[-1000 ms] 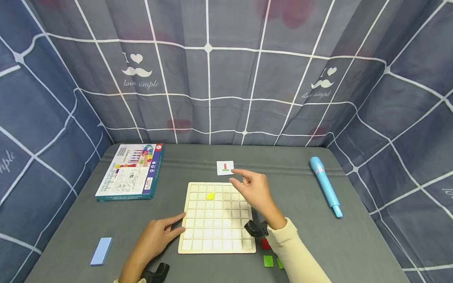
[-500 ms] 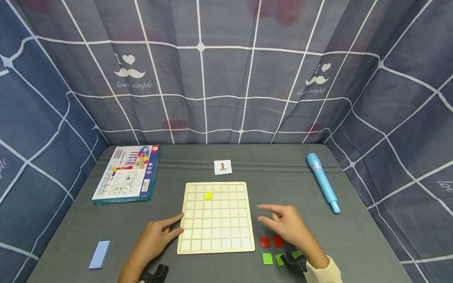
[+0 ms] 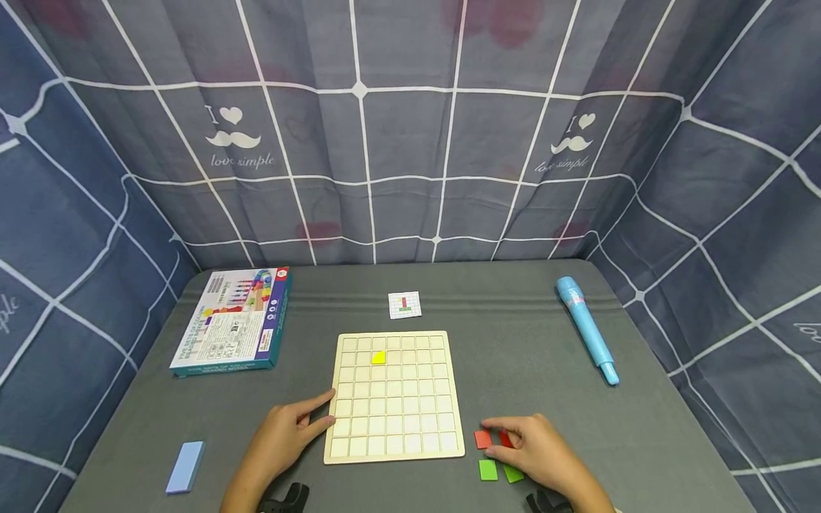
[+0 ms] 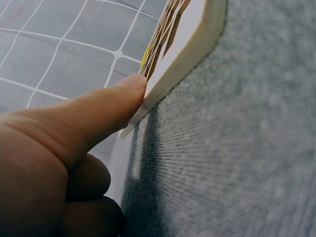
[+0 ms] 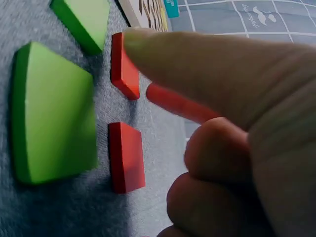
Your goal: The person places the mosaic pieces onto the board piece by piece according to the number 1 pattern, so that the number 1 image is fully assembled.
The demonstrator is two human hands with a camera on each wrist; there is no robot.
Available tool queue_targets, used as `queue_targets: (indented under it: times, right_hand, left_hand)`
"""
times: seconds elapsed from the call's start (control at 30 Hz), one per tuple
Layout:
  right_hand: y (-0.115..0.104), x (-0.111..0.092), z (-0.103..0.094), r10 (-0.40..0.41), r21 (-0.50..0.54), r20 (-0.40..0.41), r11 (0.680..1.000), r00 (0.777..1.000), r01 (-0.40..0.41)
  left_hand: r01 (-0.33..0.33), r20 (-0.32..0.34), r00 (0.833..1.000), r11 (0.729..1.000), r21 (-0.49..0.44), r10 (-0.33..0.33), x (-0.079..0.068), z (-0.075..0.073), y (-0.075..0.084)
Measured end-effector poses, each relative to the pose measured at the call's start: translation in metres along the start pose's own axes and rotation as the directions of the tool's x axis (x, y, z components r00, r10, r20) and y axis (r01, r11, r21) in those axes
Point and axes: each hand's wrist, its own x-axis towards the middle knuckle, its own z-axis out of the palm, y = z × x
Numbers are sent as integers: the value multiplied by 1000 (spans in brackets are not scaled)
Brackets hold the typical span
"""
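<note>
Hand, right [image 3: 535,449]: low over the table [image 3: 641,442], reaching in from the person's right; thumb and forefinger parted, one on either side of a red tile [image 3: 482,439], with a slight gap seen between forefinger and tile in the right wrist view; remaining fingers curled in. Tile lies flat on the table, just beside the board's lower right corner.

Hand, left [image 3: 288,425]: thumb and forefinger extended, tips touching the left edge of the board [image 3: 394,399]; other fingers curled beneath, gripping nothing.

Board: pale, gridded, flat on the table; one yellow tile [image 3: 379,358] in an upper cell.

Further tiles: second red tile [image 5: 127,158], partly hidden by the right hand in the head view; two green tiles [image 3: 488,470] nearer the person.

Lettering: curtain [image 3: 410,135] printed twice with "I", a heart, a moustache and "love simple". Box [image 3: 231,320]: barcode and coloured pictures, print too small to read.

Card [image 3: 405,305]: white, red-and-green shape on a grid, beyond the board.
</note>
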Motion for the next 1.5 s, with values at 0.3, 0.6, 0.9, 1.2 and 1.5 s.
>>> queue_targets:
  times: [0.3,0.6,0.9,1.2,1.5]
  right_hand:
    - [1,-3,0,81,-32,7,996,997,-80]
    - [6,-4,1,90,-35,-18,995,996,-91]
    - [6,-3,3,73,-60,-77,995,994,-77]
    - [5,-3,3,110,-38,-66,993,992,-113]
    - [6,-5,6,-9,-107,-77,994,997,1]
  left_hand:
    - [4,1,1000,1000,-1,-4,2,0,1]
    - [-14,-13,1000,1000,2,14,2,1,1]
    - [-21,-25,999,1000,-6,21,1,0,2]
    - [0,-13,1000,1000,-10,0,0,0,2]
    - [-3,-14,1000,1000,-25,3,0,0,2]
